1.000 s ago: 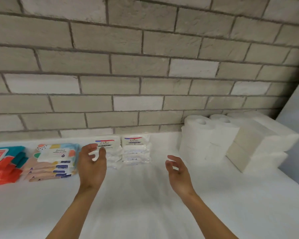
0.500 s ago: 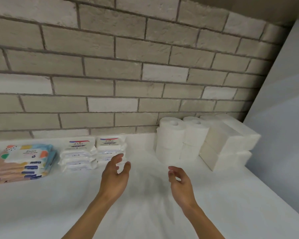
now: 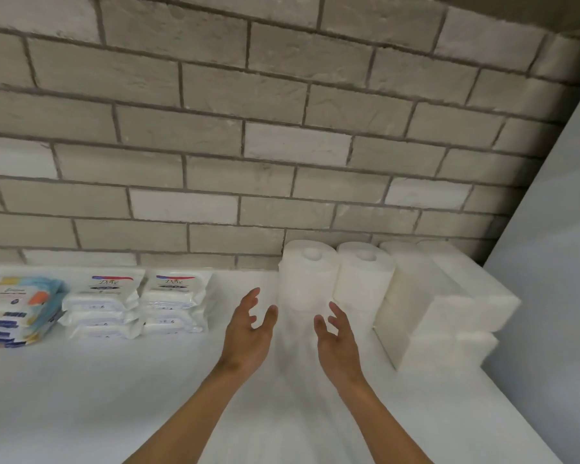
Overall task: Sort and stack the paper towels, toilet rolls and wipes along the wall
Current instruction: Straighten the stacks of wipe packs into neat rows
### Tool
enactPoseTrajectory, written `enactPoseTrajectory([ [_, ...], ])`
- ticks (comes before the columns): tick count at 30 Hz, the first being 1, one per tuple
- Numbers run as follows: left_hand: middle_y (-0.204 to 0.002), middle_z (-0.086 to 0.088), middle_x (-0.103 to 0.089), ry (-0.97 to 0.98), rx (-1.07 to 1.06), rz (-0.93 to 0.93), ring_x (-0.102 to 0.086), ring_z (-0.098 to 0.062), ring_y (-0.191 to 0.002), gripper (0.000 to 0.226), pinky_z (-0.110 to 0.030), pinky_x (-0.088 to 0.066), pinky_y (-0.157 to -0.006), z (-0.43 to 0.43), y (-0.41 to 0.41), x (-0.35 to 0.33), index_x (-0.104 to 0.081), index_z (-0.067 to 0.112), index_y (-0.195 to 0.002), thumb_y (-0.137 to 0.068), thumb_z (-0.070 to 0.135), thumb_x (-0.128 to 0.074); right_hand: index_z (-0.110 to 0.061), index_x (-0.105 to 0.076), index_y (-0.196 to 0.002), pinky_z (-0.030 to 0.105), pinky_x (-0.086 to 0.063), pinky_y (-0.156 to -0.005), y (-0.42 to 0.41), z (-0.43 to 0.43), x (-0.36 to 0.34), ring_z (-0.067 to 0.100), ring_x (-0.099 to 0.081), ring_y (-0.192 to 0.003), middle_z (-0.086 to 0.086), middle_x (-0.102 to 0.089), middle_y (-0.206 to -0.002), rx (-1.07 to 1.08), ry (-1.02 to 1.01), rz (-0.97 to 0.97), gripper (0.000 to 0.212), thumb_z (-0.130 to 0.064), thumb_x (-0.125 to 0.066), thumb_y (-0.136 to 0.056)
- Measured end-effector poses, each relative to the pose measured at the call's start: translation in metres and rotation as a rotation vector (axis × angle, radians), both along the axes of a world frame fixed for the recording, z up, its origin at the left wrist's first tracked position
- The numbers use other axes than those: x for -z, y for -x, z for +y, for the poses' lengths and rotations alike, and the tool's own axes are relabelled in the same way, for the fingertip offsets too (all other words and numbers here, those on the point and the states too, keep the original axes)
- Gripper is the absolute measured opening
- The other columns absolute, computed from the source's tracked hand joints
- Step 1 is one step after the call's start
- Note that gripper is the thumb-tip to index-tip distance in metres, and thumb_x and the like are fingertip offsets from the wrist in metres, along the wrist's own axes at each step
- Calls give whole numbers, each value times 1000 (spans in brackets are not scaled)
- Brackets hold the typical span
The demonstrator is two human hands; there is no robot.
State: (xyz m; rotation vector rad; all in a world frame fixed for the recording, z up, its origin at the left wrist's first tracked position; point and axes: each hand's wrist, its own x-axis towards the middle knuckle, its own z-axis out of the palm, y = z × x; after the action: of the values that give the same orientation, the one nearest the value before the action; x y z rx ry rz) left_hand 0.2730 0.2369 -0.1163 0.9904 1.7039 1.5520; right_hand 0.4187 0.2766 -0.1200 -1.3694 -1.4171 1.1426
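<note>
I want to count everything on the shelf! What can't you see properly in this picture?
Head view only:
- Stack of colourful soft wipe packs: cut off by the left edge.
- Small print on the white plastic wipe packs: too small and blurred.
- Lower white toilet paper rolls: partly hidden by the left hand and right hand.

"Dove" | left white wipes pack (image 3: pixel 105 285) | "Dove" | right white wipes pack (image 3: pixel 175 285) | other print unreadable

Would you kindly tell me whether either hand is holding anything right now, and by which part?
Nothing is held: the left hand and right hand are both open and empty, in front of the nearest toilet roll stack.
</note>
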Motion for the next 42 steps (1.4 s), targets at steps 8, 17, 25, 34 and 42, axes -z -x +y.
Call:
enactPoseTrajectory([
  [8,-160,1,-26,135,100,10,-32,-25,-144,64,-38,-31,-113,56,-16,1,-18,31,-154,-97,48,-42,-27,-25,-151,35,-32,-115,5,47,14,19,-32,-143,-3,-31,-155,-73,-54,42,62,-41,-52,-96],
  [17,-147,16,-44,-4,261,-79,-46,-14,-133,63,-28,-44,-101,83,-17,22,-24,47,-148,-89,67,-36,-31,-28,-149,45,-45,-106,5,64,30,18,-42,-136,-4,-43,-148,-71,-107,-5,68,-50,-57,-90],
  [25,-146,13,-44,-16,183,-99,-49,-13,-126,65,-28,-51,-93,79,-11,34,-20,45,-149,-89,65,-33,-32,-38,-141,29,-50,-95,7,70,28,8,-50,-110,-6,-53,-131,-64,-114,-66,57,-42,-63,-90],
  [34,-135,9,-54,-83,114,-93,-57,1,-107,60,-8,-51,-66,64,17,33,-29,35,-148,-92,54,-33,-39,-40,-133,37,-58,-88,40,56,27,10,-54,-106,-8,-54,-122,-90,-99,3,55,-46,-67,-85],
  [42,-131,6,-59,-125,69,-101,-60,-4,-110,47,-11,-53,-71,54,38,35,-36,28,-145,-100,40,-33,-41,-41,-133,40,-59,-86,64,47,30,18,-61,-111,-2,-60,-129,-115,-94,30,57,-52,-67,-83],
])
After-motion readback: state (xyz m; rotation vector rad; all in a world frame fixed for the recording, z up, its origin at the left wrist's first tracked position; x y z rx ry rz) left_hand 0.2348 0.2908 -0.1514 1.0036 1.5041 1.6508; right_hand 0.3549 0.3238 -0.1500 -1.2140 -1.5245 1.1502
